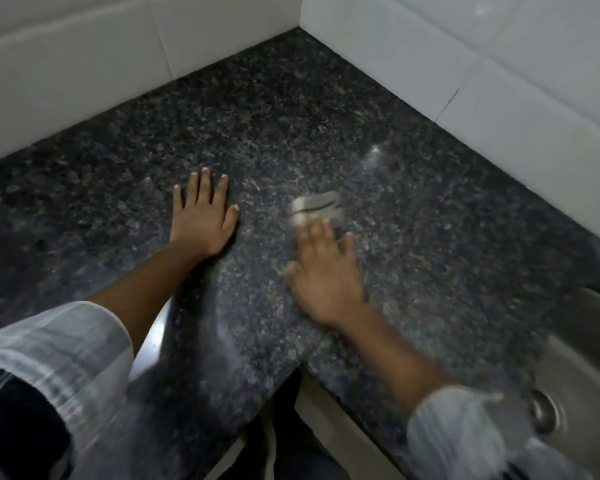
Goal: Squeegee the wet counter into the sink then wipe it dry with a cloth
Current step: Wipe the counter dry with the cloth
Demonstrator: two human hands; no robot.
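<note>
Head view: blurred pale cloth point(317, 206) under right hand point(326, 282)

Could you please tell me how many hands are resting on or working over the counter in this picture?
2. The left hand lies flat, fingers spread, on the dark counter. The right hand, blurred, presses a pale cloth nearer the sink.

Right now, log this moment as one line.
left hand flat on counter | right hand blurred, pressing pale cloth | sink right
</note>
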